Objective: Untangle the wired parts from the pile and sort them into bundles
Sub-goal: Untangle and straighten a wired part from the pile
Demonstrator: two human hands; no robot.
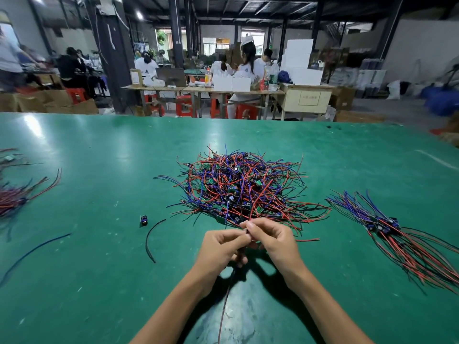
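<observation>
A tangled pile of wired parts point(244, 187), red, blue and black leads on small green boards, lies in the middle of the green table point(104, 199). Just below its near edge my left hand point(221, 247) and my right hand point(273, 240) meet, fingertips pinched together on one wired part point(244, 232). Its thin leads hang down between my wrists toward me. A sorted bundle point(395, 232) lies fanned out at the right. Another bundle point(17, 197), blurred, lies at the left edge.
A small loose blue component point(143, 220) and a curved black wire point(151, 238) lie left of my hands. A long dark wire point(32, 254) lies further left. Beyond the table's far edge, people sit at workbenches with red stools and cardboard boxes.
</observation>
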